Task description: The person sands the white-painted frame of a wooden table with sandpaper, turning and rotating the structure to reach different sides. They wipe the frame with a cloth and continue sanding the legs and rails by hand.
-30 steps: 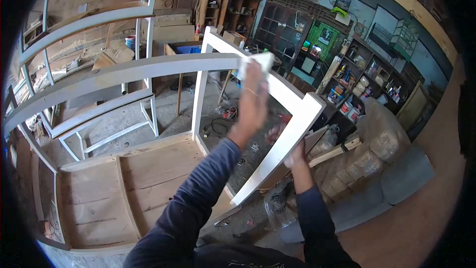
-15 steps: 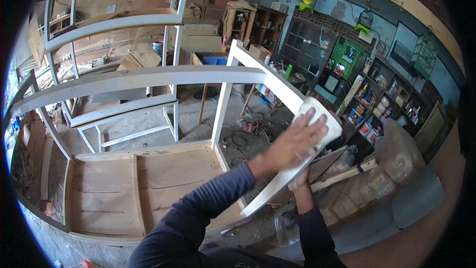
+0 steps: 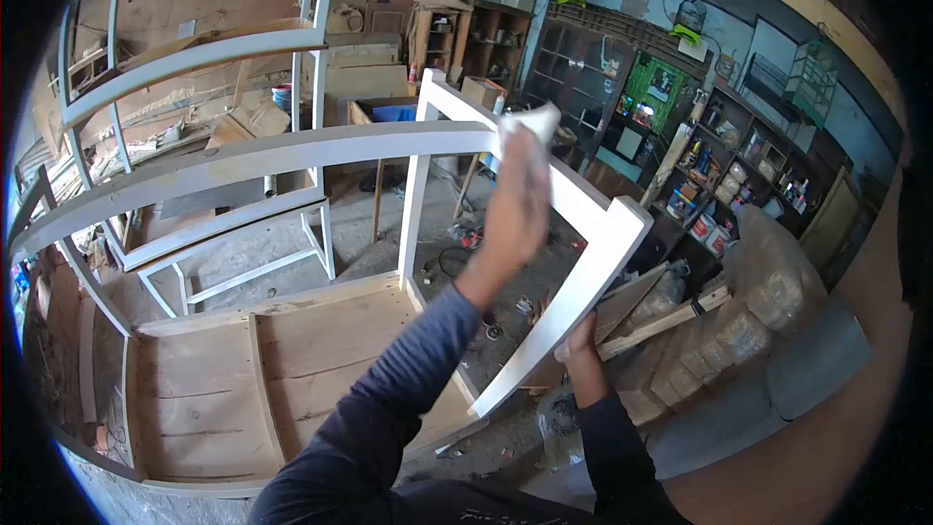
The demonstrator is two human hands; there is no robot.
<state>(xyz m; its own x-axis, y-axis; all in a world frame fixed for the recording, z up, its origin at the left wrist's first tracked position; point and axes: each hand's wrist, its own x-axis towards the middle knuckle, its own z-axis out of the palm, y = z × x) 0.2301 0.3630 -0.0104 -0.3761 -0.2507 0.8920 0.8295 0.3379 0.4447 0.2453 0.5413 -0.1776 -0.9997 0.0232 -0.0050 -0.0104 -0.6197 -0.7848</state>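
My left hand [image 3: 520, 199], blurred by motion, holds a white pad [image 3: 531, 124], perhaps folded cloth, against the top rail [image 3: 579, 202] of a white-coated wooden frame. The pad is near the corner where this rail meets the long curved rail [image 3: 330, 148]. Lower down, my right hand [image 3: 580, 338] grips the near post [image 3: 559, 321] from behind. Its fingers are partly hidden by the wood. The frame's base has bare wooden panels [image 3: 335, 350] with a crosspiece between them.
A second white frame [image 3: 204, 63] stands beyond at the left. Plastic-wrapped bundles [image 3: 724, 350] lie at the right, beside wooden boards. Shelves [image 3: 724, 170] with cans and bottles line the back wall. Cables [image 3: 457, 258] lie on the floor behind the frame.
My left hand has moved the pad away from the near post end, along the rail to the far corner. My right hand stays at the post. The view has shifted slightly.
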